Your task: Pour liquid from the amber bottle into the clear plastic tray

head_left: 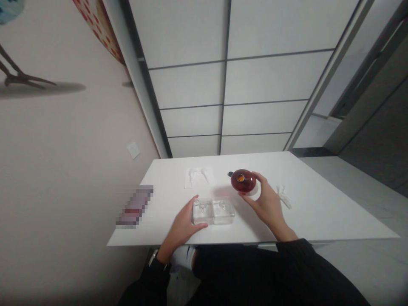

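Left hand [183,225] near front edge of counter [318,212], grip loose, fingers braced against left end of clear box [213,211]; keep it pinned flat. Right hand [267,204] further in, grip wrapped round red bottle [243,181], open mouth up; hold level, tilt slowly. White packets [197,176] toward back edge.
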Demonstrator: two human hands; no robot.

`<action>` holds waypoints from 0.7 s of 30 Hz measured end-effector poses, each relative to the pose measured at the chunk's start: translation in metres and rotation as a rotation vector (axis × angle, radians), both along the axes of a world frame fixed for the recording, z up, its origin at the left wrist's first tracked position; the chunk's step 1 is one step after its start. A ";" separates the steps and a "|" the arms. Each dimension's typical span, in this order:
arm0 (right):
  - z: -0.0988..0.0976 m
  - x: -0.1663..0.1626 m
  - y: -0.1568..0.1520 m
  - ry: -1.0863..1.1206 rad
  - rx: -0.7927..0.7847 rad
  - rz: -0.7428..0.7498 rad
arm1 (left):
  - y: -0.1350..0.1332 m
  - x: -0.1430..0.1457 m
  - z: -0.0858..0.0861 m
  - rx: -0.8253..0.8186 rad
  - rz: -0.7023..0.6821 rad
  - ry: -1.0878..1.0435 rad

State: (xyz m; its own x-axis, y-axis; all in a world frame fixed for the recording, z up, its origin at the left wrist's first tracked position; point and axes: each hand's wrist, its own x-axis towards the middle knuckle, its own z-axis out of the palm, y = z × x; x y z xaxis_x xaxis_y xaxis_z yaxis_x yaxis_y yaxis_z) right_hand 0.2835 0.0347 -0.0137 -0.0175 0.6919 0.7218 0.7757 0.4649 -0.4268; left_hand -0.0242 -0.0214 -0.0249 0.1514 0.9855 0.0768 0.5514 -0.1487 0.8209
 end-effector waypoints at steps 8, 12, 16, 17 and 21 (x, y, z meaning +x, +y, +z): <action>-0.001 -0.005 -0.001 0.055 -0.062 0.037 | 0.001 -0.001 -0.001 -0.009 -0.005 -0.033; -0.001 -0.007 0.000 0.025 -0.058 0.091 | 0.001 -0.003 -0.007 -0.015 -0.008 -0.093; -0.003 -0.006 0.007 -0.014 -0.039 0.087 | 0.003 -0.010 -0.005 0.022 -0.005 -0.207; -0.003 -0.006 0.010 -0.020 -0.035 0.085 | 0.005 -0.012 -0.001 0.040 0.002 -0.235; 0.004 -0.013 0.024 -0.054 -0.025 0.121 | 0.023 -0.013 0.029 0.079 -0.017 -0.313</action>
